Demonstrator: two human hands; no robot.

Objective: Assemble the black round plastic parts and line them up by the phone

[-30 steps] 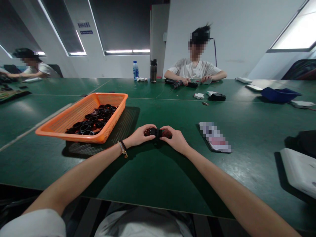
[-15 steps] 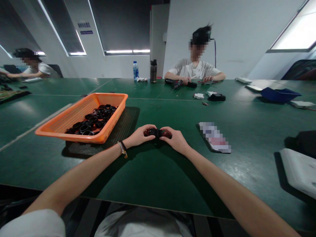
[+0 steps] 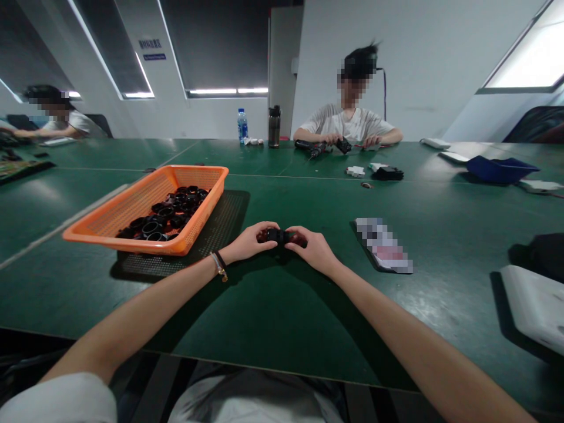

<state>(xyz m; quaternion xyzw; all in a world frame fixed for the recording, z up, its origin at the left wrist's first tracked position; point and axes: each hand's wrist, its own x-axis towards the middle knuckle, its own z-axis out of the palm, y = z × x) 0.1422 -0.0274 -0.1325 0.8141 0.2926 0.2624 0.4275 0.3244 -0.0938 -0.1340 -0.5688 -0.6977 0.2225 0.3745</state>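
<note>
Between my two hands is a small black part, just over the green table; its exact kind is too small and dark to make out. My left hand pinches its left end between thumb and fingers. From the other side my right hand grips the right end, fingers curled round it. To the left of my hands an orange plastic basket holds several black ring-shaped parts.
A phone lies right of my right hand, and a white device sits farther right. Across the table a co-worker handles black items near a power drill. A blue tray, a water bottle and a dark flask stand farther back.
My hands and the black part have hardly moved. Across the table, the co-worker's hand has lifted a black item that lay on the tabletop.
</note>
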